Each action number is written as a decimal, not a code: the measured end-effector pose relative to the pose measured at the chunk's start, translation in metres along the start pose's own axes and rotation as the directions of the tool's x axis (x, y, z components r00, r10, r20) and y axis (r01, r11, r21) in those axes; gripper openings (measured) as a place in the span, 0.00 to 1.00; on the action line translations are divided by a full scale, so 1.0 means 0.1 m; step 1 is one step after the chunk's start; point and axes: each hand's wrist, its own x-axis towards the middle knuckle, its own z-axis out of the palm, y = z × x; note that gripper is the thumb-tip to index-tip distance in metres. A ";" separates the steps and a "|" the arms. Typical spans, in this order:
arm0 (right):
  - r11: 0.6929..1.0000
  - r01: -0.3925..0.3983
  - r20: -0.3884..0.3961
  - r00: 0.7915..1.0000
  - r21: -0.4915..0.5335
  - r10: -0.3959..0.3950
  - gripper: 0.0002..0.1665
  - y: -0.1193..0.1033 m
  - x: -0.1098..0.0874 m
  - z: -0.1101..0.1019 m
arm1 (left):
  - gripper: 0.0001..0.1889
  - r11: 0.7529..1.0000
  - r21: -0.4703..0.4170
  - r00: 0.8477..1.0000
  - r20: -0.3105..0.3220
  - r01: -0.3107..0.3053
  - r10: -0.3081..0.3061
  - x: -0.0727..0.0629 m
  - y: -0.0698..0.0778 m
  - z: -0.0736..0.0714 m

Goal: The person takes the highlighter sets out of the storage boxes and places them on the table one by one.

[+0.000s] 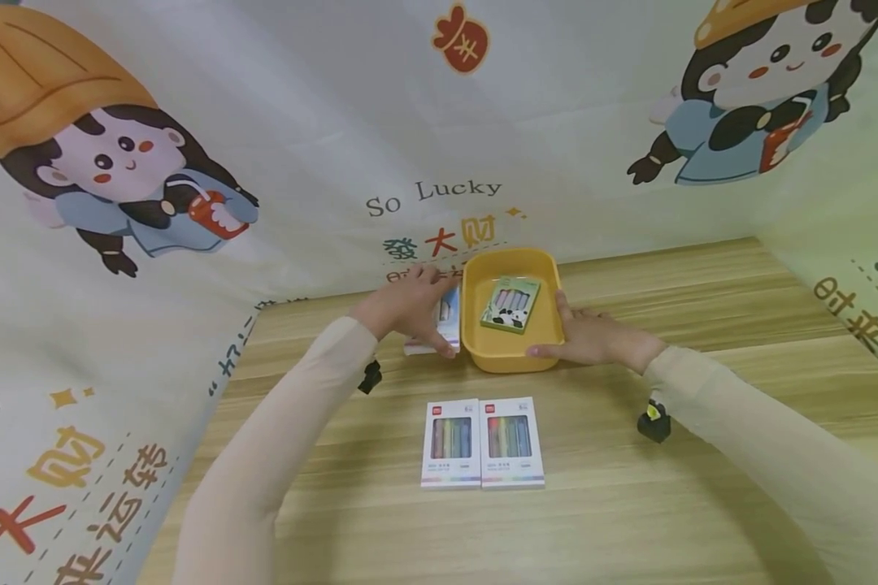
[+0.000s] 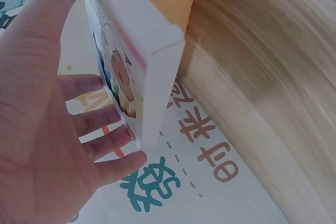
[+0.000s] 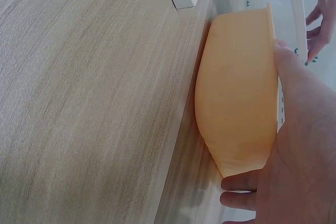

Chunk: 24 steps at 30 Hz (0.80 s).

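My left hand (image 1: 413, 309) holds a flat white box (image 1: 449, 313) on the left side of the yellow plastic bin (image 1: 508, 364). In the left wrist view, the fingers and thumb span this white box (image 2: 131, 61), which has a cartoon picture on its face and is raised on edge. My right hand (image 1: 593, 337) grips the right side of the bin, thumb over the near rim. The right wrist view has the fingers against the wall of the bin (image 3: 236, 87). Inside the bin lies a green box of pens (image 1: 510, 305) with a black-and-white cartoon animal.
Two white boxes of coloured highlighters, the left one (image 1: 450, 443) and the right one (image 1: 512, 443), lie side by side on the wooden table (image 1: 593, 504), nearer than the bin. A printed cloth (image 1: 336, 106) hangs behind and along both sides.
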 end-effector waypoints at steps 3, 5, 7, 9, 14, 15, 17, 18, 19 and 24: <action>1.000 -0.005 0.011 1.000 -0.001 0.005 0.70 -0.01 0.00 0.01 | 0.67 1.000 0.008 1.000 0.002 0.006 -0.006 -0.04 -0.01 0.02; 1.000 -0.007 0.018 1.000 -0.003 0.007 0.70 -0.01 0.00 0.01 | 0.68 1.000 0.016 1.000 -0.001 -0.002 0.002 -0.09 -0.02 0.03; 1.000 -0.009 0.022 1.000 -0.006 0.009 0.70 -0.01 0.00 0.00 | 0.68 1.000 0.029 1.000 -0.006 -0.010 0.011 -0.13 -0.03 0.04; 1.000 -0.009 0.025 1.000 -0.007 0.009 0.71 -0.01 -0.01 -0.01 | 0.68 1.000 0.026 1.000 -0.004 -0.017 0.017 -0.18 -0.04 0.05; 1.000 -0.011 0.023 1.000 -0.003 0.011 0.71 -0.01 -0.02 -0.02 | 0.67 1.000 -0.015 1.000 0.007 -0.009 0.009 -0.27 -0.07 0.06; 1.000 -0.013 0.023 1.000 -0.002 0.013 0.72 -0.01 -0.02 -0.02 | 0.67 1.000 -0.020 1.000 0.005 -0.007 0.007 -0.28 -0.08 0.07; 1.000 -0.016 0.022 1.000 0.000 0.016 0.72 -0.01 -0.02 -0.02 | 0.67 1.000 -0.019 1.000 -0.005 -0.010 0.010 -0.30 -0.09 0.08; 1.000 -0.017 0.021 1.000 0.002 0.017 0.71 -0.02 -0.02 -0.03 | 0.67 1.000 -0.022 1.000 -0.009 -0.009 0.009 -0.30 -0.10 0.08; 1.000 -0.017 0.022 1.000 0.005 0.017 0.71 -0.02 -0.02 -0.03 | 0.67 1.000 -0.024 1.000 -0.013 -0.010 0.010 -0.31 -0.10 0.09; 1.000 -0.017 0.023 1.000 0.013 0.017 0.70 -0.03 -0.03 -0.02 | 0.67 1.000 -0.025 1.000 -0.024 -0.008 0.008 -0.36 -0.11 0.10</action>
